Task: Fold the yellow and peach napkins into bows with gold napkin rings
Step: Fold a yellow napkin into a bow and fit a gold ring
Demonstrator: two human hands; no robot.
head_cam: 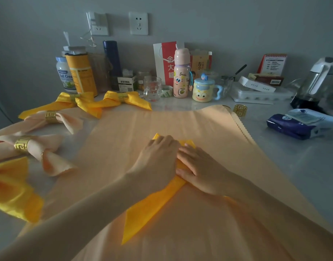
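A finished peach bow (46, 143) lies near the bench's left edge. A peach napkin (124, 129) is spread flat at the bench's centre, and the folded yellow napkin (152, 208) lies on it. The left hand (158, 159) covers this strip with bent fingers. Its fingertips are hidden, so grip cannot be determined. The right hand (199, 168) presses the strip with straight fingers. A gold napkin ring (240, 110) stands beside the peach napkin's far right corner.

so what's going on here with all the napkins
A person is folding a yellow napkin that lies on a peach napkin spread flat on the table. The left hand and right hand both press on its folded middle. Finished peach bows and yellow bows lie to the left. One loose gold ring sits by the peach napkin's far right corner.
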